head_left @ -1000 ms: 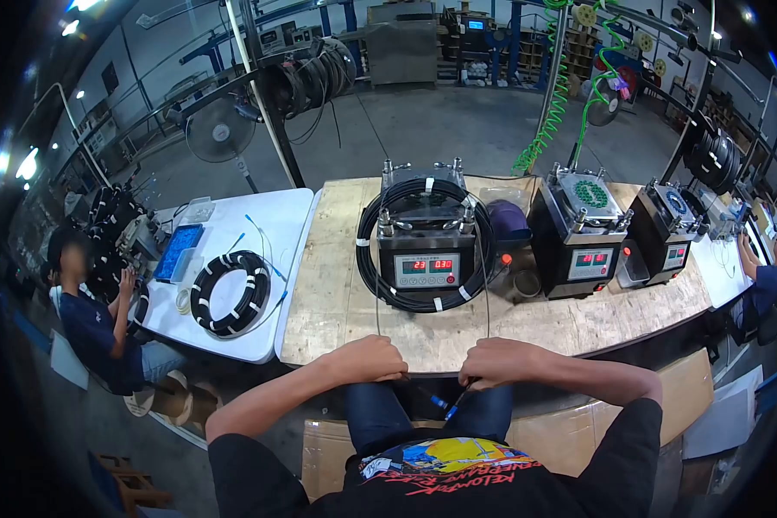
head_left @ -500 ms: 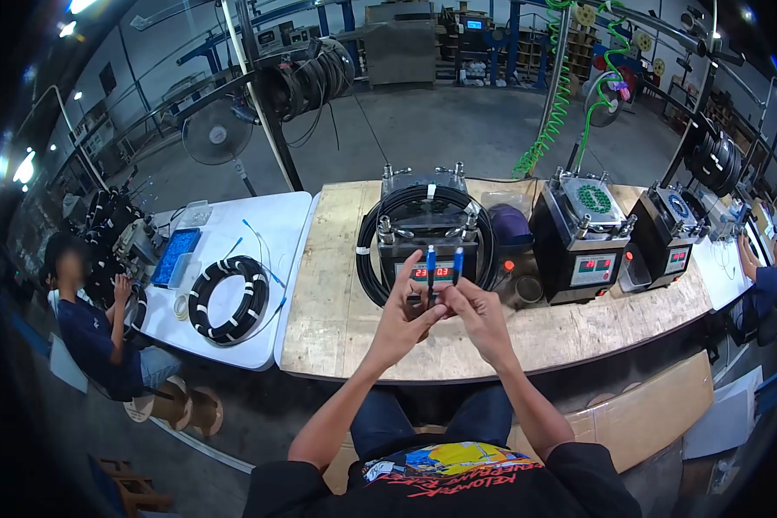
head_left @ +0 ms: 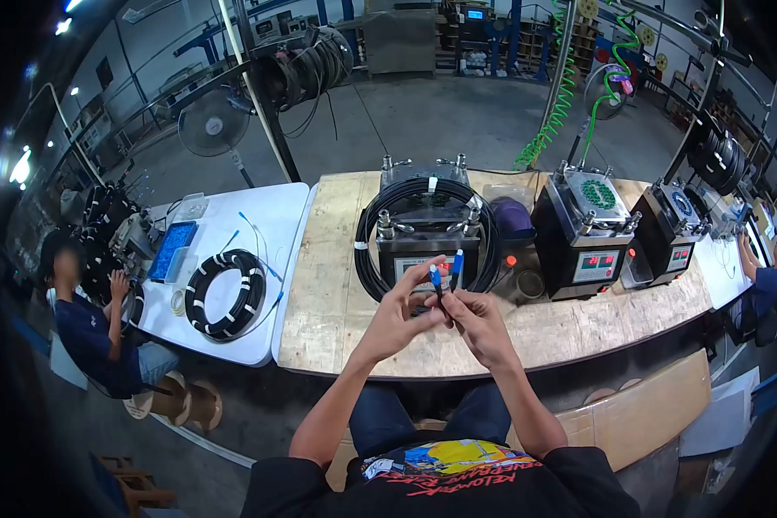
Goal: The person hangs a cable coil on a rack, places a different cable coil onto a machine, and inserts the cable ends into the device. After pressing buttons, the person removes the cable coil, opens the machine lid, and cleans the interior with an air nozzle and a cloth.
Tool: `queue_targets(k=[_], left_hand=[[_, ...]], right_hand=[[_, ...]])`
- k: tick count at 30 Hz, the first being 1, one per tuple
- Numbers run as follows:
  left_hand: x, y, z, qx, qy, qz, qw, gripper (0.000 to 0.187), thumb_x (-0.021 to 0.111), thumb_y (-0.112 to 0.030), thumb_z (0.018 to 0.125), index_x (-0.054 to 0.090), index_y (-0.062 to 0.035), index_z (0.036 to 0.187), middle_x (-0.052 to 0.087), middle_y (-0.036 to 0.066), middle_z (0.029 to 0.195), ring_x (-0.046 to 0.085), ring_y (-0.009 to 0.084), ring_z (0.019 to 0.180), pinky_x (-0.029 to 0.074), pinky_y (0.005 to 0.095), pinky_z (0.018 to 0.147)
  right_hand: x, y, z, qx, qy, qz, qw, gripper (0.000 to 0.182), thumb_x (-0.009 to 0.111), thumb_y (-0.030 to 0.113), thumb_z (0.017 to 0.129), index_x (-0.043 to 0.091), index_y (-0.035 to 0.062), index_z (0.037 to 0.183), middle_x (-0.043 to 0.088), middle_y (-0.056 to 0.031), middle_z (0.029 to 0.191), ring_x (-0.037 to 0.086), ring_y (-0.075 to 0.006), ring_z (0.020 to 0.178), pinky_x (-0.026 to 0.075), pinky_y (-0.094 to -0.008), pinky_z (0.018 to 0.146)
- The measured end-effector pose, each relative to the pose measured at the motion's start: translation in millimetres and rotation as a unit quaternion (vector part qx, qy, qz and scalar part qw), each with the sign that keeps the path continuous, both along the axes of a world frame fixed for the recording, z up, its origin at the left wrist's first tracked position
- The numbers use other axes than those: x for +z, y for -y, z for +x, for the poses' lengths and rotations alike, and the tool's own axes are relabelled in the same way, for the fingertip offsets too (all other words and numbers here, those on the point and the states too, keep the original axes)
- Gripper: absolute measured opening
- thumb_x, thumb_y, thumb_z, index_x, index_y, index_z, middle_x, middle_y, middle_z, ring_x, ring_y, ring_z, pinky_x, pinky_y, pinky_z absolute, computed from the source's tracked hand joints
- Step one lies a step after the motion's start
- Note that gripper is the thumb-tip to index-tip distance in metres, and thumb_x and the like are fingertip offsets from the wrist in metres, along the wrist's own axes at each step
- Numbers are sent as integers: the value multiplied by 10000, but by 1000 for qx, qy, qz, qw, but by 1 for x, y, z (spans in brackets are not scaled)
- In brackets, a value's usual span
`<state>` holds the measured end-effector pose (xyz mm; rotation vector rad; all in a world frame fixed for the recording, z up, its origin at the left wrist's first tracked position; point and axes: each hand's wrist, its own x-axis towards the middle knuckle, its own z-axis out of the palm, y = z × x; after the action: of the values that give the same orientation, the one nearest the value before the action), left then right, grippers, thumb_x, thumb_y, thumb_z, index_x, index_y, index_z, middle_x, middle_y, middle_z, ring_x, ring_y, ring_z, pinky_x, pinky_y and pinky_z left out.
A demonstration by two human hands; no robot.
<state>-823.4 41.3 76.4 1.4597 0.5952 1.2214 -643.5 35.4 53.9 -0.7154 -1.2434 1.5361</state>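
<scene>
My right hand (head_left: pixel 482 330) pinches the black lower parts of two blue-tipped connectors, the left connector (head_left: pixel 436 278) and the right connector (head_left: pixel 457 262), above the wooden table. The left one leans to the left, and their tips are close together. Beside them on the left is my left hand (head_left: pixel 397 321), thumb and index finger apart, with the index fingertip near the left connector; its other fingers are partly hidden. Behind my hands, a black cable coil (head_left: pixel 367 259) hangs around a metal machine (head_left: pixel 427 244) with clamp knobs.
The wooden table (head_left: pixel 319 332) also bears two more machines (head_left: pixel 583 250) (head_left: pixel 669 229), a purple item (head_left: pixel 513 217) and a glass jar (head_left: pixel 527 287). On the white table (head_left: pixel 272 220) at left lie a taped cable coil (head_left: pixel 224 295) and a blue tray (head_left: pixel 178 242). People sit at both sides.
The left connector has lowered and now tilts, its tip nearer the other. My left thumb has come away from my right thumb, and the left hand's grip has loosened. The view has shifted slightly.
</scene>
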Motion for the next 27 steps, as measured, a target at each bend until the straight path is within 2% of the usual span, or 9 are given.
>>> queue_targets(k=[3,4,7,10,15,19,22,25,27], left_hand=[[14,-1,0,26,15,-57,998,450,628,-130,1040,538,-45,1473,638,58,1294,618,74,881,529,240,762],[18,-1,4,48,-12,-16,999,341,561,-151,1075,619,6,1373,699,82,1170,625,70,840,531,242,716],[19,-1,3,39,-87,-38,995,331,531,-170,1091,644,33,1326,719,91,1129,628,71,790,535,244,672],[34,7,15,39,-23,-61,997,336,528,-235,1099,682,10,1271,741,21,975,586,28,727,430,192,614],[31,5,12,27,-24,-60,998,317,555,-229,1087,701,19,1219,742,31,969,602,30,746,430,189,616],[25,1,7,20,-30,-96,995,287,598,-214,1070,704,29,1180,737,40,992,606,38,769,442,200,631],[13,-1,12,78,-23,-35,996,260,624,-198,1058,709,37,1132,717,37,934,603,53,773,464,210,653],[8,-7,11,167,-60,108,978,255,617,-190,1062,709,43,1110,692,41,891,610,66,774,489,218,677],[12,-2,12,147,-44,50,987,245,615,-177,1060,713,45,1096,665,31,822,589,71,716,466,219,639]], right_hand=[[7,3,-7,-27,11,-4,1000,362,620,304,1060,745,-15,942,642,14,790,490,-57,701,405,-241,665],[5,2,-6,-27,19,-1,999,367,619,306,1061,741,-15,932,629,15,779,488,-58,702,403,-242,663],[2,-1,-1,-25,58,14,998,381,615,310,1063,731,-18,906,592,18,746,481,-63,703,395,-244,657],[6,1,3,-9,106,35,994,390,611,306,1066,722,-25,890,566,19,722,474,-66,700,390,-248,652],[6,-2,3,0,92,29,995,361,617,274,1064,744,-38,934,578,12,725,488,-70,713,405,-257,660],[4,-3,5,26,85,-2,996,298,637,244,1052,759,-26,1075,639,-1,816,537,-73,781,449,-254,723],[4,-4,8,24,68,-6,997,297,672,202,1029,718,-34,1205,680,-19,966,585,-75,881,483,-247,803],[20,-9,15,-19,36,16,999,331,706,157,1002,669,-53,1255,684,-35,1100,614,-81,979,493,-244,875],[32,-15,22,-46,13,69,996,345,720,126,987,647,-66,1264,678,-44,1163,620,-84,1029,490,-244,911]])
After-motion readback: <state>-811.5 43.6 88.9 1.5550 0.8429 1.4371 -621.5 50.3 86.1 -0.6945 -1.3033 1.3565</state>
